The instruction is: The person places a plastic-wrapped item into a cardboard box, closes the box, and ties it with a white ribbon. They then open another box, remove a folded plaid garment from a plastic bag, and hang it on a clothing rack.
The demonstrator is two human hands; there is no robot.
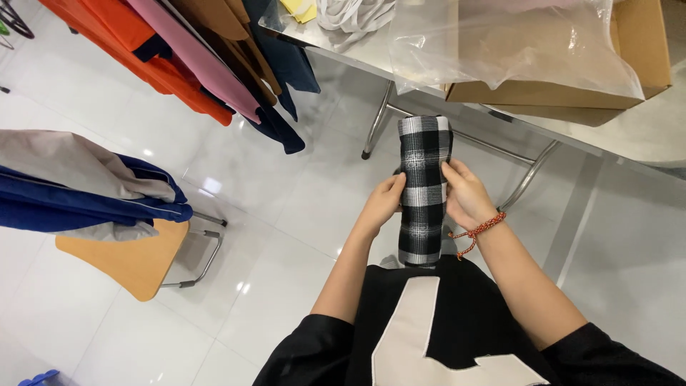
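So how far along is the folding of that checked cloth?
The black-and-white checked cloth is already folded into a narrow long strip. In hand: left hand and right hand grip its middle from either side, in the air. It has not been put down; the plastic bag and cardboard box sit on the steel table beyond.

A steel desk [643,136] with tubular legs fills the 1 o'clock area. On it sit an open cardboard box [643,64] covered by a clear plastic bag [514,50], white straps [350,18] at 12 o'clock, and a yellow piece [300,8] beside them. Below lies a glossy white tiled floor [286,214].
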